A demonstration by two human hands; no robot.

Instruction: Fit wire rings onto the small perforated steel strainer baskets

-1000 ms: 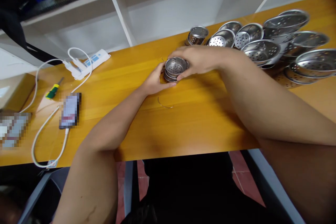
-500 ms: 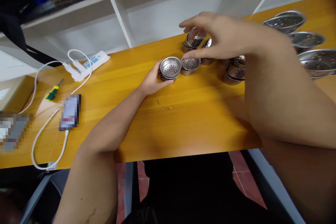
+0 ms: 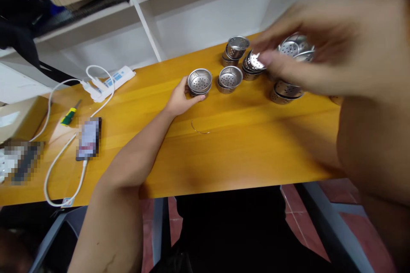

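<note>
My left hand (image 3: 181,99) curls around the side of a short stack of small perforated metal cups (image 3: 200,82) standing on the table. Beside it, to the right, is another perforated cup stack (image 3: 229,79), apart from the hand. My right hand (image 3: 323,47) is raised over the right side, blurred by motion, thumb and fingers apart with nothing visibly gripped. Through the gap between them show more stacked metal cups (image 3: 293,47), partly covered by the hand. Two further stacks, one upright (image 3: 237,47) and one leaning (image 3: 256,60), stand behind its fingertips.
A thin curved wire (image 3: 200,131) lies in front of my left hand. Leftward are a phone (image 3: 89,138) on a white cable, a green-yellow screwdriver (image 3: 68,116), a power strip (image 3: 113,82) and a cardboard box (image 3: 27,119). White shelving (image 3: 142,21) rises behind the table.
My right hand has moved rightward from above the middle stacks to the stacks on the right. The view has shifted slightly; my left hand keeps its hold on the cup stack.
</note>
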